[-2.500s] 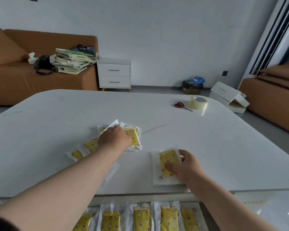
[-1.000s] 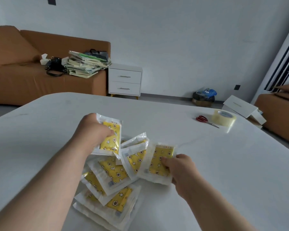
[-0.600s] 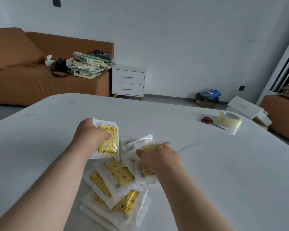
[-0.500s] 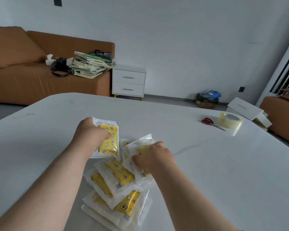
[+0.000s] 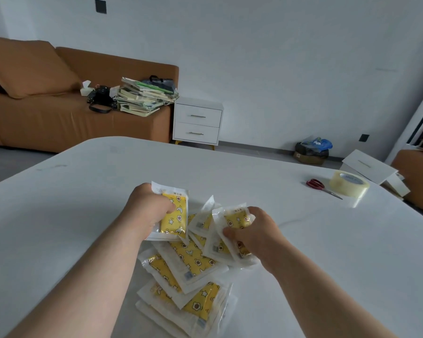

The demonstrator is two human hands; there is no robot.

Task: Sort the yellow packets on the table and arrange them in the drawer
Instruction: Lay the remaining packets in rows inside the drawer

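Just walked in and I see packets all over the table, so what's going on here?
A person is sorting yellow packets on the white table. The left hand holds one packet upright, and the right hand grips another packet at the edge of a loose, overlapping pile in front of them. Scissors and a roll of clear tape lie off to the right, untouched. No drawer is in view.

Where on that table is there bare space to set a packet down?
Bare table left of the left hand, and a wide patch between the right hand and the scissors. Crowded: the packet pile between the forearms.
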